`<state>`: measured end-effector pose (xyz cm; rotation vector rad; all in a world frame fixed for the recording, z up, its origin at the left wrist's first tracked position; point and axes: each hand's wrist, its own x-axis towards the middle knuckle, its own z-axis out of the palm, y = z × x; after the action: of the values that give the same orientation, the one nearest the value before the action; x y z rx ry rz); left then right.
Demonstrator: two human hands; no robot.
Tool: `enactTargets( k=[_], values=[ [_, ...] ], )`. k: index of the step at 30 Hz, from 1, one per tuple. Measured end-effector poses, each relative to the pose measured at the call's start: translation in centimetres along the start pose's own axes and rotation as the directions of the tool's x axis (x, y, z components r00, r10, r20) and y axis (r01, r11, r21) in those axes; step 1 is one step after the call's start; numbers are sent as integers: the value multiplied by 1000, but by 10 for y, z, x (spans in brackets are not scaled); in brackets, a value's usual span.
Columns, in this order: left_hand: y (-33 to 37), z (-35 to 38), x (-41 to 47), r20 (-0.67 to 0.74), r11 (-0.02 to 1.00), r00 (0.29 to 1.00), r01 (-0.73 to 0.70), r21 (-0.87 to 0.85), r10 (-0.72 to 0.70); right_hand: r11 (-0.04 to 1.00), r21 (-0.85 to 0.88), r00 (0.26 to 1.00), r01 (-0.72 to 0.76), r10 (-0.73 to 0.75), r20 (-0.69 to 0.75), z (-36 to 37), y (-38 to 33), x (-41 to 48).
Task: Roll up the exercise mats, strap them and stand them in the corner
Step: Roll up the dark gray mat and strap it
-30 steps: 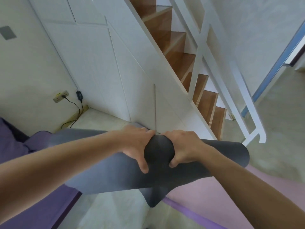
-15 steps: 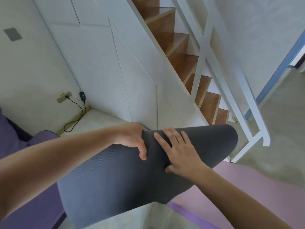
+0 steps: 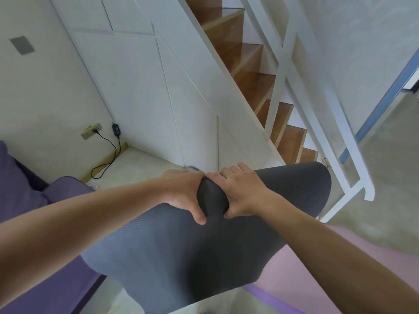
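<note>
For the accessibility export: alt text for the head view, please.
The left hand and right hand grip the rolled end of a dark grey exercise mat, whose loose part spreads toward the camera. A pink mat lies on the floor at right, purple cushions at left, and a wooden staircase rises behind.

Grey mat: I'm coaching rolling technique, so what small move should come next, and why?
Probably roll the grey mat one more turn into its loose part. The left hand and right hand both grip its rolled part at the middle, while a wide loose stretch hangs unrolled below them, so rolling looks unfinished and strapping would be premature.
</note>
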<state>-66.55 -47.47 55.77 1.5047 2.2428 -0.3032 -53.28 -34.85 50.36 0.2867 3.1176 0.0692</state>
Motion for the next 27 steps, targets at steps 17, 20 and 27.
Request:
enactTargets(
  k=[17, 20, 27],
  values=[
    [-13, 67, -20, 44, 310, 999, 46, -950, -12, -679, 711, 684, -183, 432, 588, 29, -8, -11],
    [-4, 90, -16, 71, 105, 993, 61, -993, 96, -631, 763, 629, -138, 540, 560, 15, -10, -4],
    [10, 100, -7, -46, 344, 990, -90, -935, 133, -275, 885, 308, -376, 864, 400, 8, -47, 2]
  ],
)
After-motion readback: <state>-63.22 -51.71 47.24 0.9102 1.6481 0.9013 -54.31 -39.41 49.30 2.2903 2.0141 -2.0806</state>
